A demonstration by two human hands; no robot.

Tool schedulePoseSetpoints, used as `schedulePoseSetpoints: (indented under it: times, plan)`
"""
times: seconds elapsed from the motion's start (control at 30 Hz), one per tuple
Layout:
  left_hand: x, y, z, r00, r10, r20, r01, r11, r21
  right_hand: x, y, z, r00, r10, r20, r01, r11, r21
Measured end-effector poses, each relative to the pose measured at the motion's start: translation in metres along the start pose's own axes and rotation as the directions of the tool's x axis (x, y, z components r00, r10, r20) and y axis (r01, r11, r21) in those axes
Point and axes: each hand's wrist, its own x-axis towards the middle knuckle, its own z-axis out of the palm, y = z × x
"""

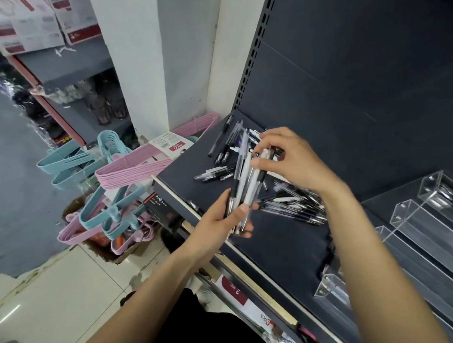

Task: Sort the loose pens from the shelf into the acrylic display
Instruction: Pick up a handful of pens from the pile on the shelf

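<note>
My left hand (223,222) grips the lower ends of a bundle of pens (247,180), held upright above the front of the dark shelf (182,171). My right hand (287,157) pinches the top of a white pen in that bundle between thumb and fingers. Several loose pens (224,145) lie scattered at the back left of the shelf, and a denser pile of pens (295,206) lies under my right wrist. The clear acrylic display (437,225), with long stepped troughs, stands on the shelf's right side; dark pens show in its top trough.
Pink hangers (133,167) and blue hangers (76,163) are heaped in a box on the floor left of the shelf. A white pillar (155,47) stands behind them. Cartons (34,2) fill the far left shelving. Packaged goods sit under the shelf edge.
</note>
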Motion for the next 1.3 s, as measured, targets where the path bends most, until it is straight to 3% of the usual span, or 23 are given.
schedulePoseSetpoints:
  times: [0.2,0.33,0.4,0.53,0.6,0.73,0.9,1.13,1.2,1.3]
  plan:
    - [-0.004,-0.004,-0.005,0.999,-0.047,-0.007,0.047,0.999,0.022,0.008,-0.012,-0.012,0.953,0.074,-0.293,0.006,0.965,0.261]
    - [-0.002,-0.007,-0.008,0.994,-0.077,-0.082,0.070,0.994,-0.081,-0.017,-0.019,-0.018,0.786,0.270,-0.556,0.116,0.819,0.562]
    - [0.003,-0.004,-0.007,0.985,-0.110,-0.130,0.074,0.964,-0.257,-0.036,-0.022,-0.006,0.745,0.337,-0.575,0.160,0.747,0.645]
    - [0.011,0.003,-0.003,0.975,-0.127,-0.184,0.023,0.876,-0.482,-0.065,-0.024,0.057,0.801,0.409,-0.436,0.074,0.655,0.752]
    - [0.014,0.005,-0.002,0.968,-0.141,-0.207,0.012,0.852,-0.523,-0.073,-0.025,0.089,0.797,0.433,-0.420,0.011,0.686,0.728]
    - [0.017,0.007,0.002,0.952,-0.177,-0.249,0.003,0.820,-0.572,-0.077,-0.031,0.125,0.737,0.424,-0.527,-0.042,0.806,0.590]
    - [0.014,0.001,0.004,0.950,-0.162,-0.265,0.010,0.869,-0.495,-0.073,-0.036,0.137,0.700,0.394,-0.596,-0.055,0.862,0.505]
    - [0.005,-0.003,0.001,0.943,-0.118,-0.312,-0.020,0.913,-0.407,-0.076,-0.034,0.129,0.770,0.407,-0.491,-0.100,0.837,0.537]
    - [0.005,-0.004,-0.002,0.932,-0.096,-0.348,-0.027,0.942,-0.334,-0.078,-0.035,0.119,0.788,0.353,-0.505,-0.063,0.862,0.504]
    - [-0.001,-0.005,-0.008,0.947,-0.020,-0.321,-0.049,0.978,-0.204,-0.066,-0.038,0.089,0.807,0.112,-0.579,0.060,0.961,0.269]
